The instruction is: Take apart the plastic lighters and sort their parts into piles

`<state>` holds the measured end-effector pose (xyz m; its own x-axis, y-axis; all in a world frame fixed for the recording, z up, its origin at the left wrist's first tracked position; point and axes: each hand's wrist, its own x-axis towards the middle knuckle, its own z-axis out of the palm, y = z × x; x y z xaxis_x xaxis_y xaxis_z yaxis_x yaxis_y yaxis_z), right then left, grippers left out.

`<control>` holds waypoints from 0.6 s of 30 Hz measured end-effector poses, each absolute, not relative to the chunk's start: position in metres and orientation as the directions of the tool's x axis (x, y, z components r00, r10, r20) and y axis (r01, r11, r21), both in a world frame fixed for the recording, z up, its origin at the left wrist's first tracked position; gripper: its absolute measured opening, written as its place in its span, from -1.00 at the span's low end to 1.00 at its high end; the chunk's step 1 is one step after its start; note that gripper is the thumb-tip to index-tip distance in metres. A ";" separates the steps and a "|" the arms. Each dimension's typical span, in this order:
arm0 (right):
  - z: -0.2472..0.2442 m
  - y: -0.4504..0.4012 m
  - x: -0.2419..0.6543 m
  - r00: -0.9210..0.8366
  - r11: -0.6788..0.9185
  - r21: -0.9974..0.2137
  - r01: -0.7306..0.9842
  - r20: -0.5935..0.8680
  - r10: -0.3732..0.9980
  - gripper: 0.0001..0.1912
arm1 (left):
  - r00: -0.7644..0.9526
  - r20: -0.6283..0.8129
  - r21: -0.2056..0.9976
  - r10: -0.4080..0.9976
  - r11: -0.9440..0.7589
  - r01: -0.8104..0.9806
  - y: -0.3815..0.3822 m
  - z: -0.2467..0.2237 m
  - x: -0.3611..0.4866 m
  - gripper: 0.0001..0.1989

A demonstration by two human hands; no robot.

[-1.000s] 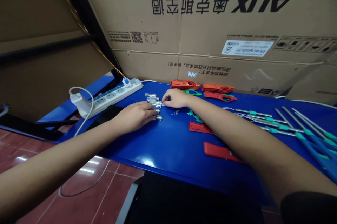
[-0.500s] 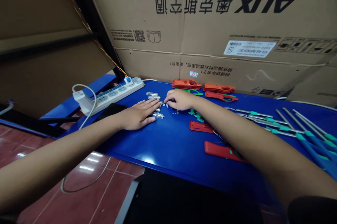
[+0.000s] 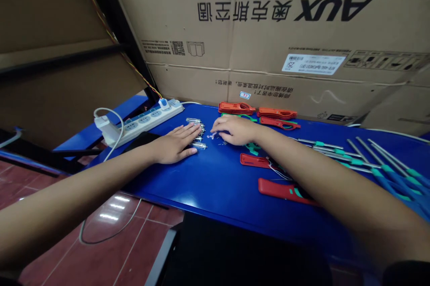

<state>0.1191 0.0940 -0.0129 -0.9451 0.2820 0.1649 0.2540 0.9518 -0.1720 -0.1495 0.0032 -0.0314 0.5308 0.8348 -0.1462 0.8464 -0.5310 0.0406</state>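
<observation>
Nearest, along the bottom of the view, a red tile floor (image 3: 83, 250) crossed by a thin white cable (image 3: 110, 232), then the front edge of a blue table (image 3: 215, 187). On the table, the left hand (image 3: 173, 148) flat and palm down, fingers open and spread, fingertips just beside a small cluster of clear glass tubes with metal ends (image 3: 198, 133). Just past that cluster, the right hand (image 3: 235, 130) with fingers curled down toward the tabletop, right beside a scatter of tiny metal pieces (image 3: 215, 137); anything pinched between those fingers impossible to tell. Under the left wrist, a flat black object (image 3: 143, 137). Farther right, red plastic handles (image 3: 235, 108) in loose rows, and steel rods with green-and-blue grips (image 3: 386, 172) side by side. Toward the back left, a white power strip (image 3: 144, 121) with a white plug (image 3: 105, 124) in it. Behind everything, a large cardboard carton (image 3: 268, 40) printed AUX upside down, contents hidden behind its walls.
</observation>
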 end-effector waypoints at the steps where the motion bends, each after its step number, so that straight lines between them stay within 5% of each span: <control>1: -0.007 0.091 0.125 -0.937 0.950 -0.168 0.264 0.186 0.294 -0.65 | 0.524 -0.131 0.047 0.841 -0.523 0.851 0.005 -0.030 -0.149 -0.19; 8: 0.024 0.059 0.209 -0.861 0.903 -0.168 0.395 0.277 0.428 -0.63 | 0.222 -0.073 0.200 0.972 -0.204 0.958 0.036 -0.039 -0.133 -0.14; 15: 0.012 0.019 0.295 -0.750 0.752 -0.263 0.604 0.131 0.648 -0.72 | 0.180 -0.047 0.198 0.983 -0.167 0.966 0.033 -0.043 -0.109 -0.16; 18: 0.006 0.008 0.308 -0.714 0.700 -0.318 0.639 0.092 0.694 -0.74 | 0.215 0.126 0.185 0.968 -0.236 0.954 0.027 -0.024 -0.083 -0.25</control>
<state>0.3077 0.0083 0.0058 -0.7142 0.6939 0.0919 0.6394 0.7002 -0.3177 -0.0828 0.0268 -0.0236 0.2150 0.9684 0.1263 0.9539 -0.2360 0.1855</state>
